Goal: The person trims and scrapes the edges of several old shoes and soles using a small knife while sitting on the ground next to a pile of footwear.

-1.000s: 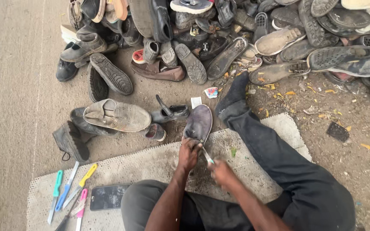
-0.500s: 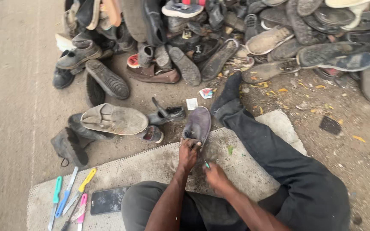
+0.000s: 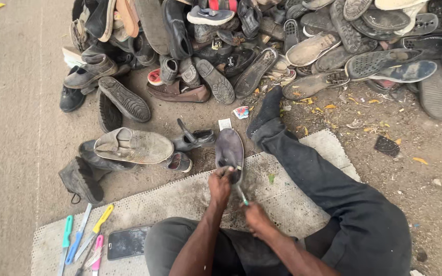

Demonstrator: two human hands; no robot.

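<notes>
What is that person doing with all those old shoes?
A person sits on a pale mat on the ground. The left hand grips the near end of a dark shoe sole, and the right hand works a thin tool against it. Bright-handled knives and a phone lie on the mat beside them. A big pile of worn shoes is heaped in front.
</notes>
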